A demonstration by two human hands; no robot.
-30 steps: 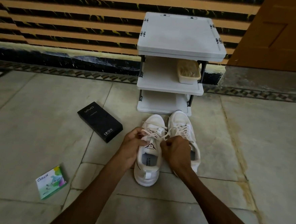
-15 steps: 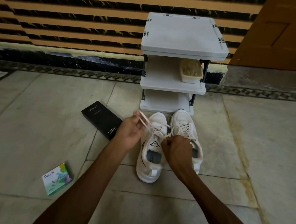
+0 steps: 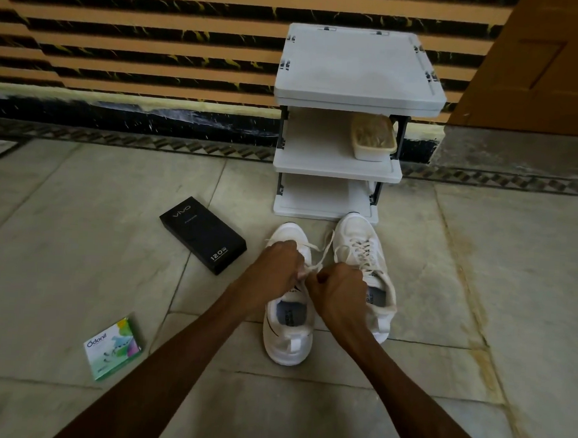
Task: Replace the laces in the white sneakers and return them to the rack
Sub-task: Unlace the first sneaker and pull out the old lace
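Two white sneakers stand side by side on the floor in front of the white rack (image 3: 337, 169). The left sneaker (image 3: 288, 335) is under my hands; the right sneaker (image 3: 363, 255) sits laced beside it. My left hand (image 3: 275, 271) and my right hand (image 3: 337, 287) are close together over the left sneaker's tongue. Each hand pinches an end of its white lace (image 3: 315, 267). One loose lace strand runs up toward the right sneaker. My hands hide the left sneaker's eyelets.
A black phone box (image 3: 202, 235) lies on the floor left of the sneakers. A green and white Odonil packet (image 3: 112, 346) lies nearer, at the lower left. A beige container (image 3: 373, 137) sits on the rack's middle shelf. A striped wall stands behind the rack.
My left hand pulled the lace out to the left, then came back to the middle of the left sneaker beside my right hand. The sneakers stayed in place.
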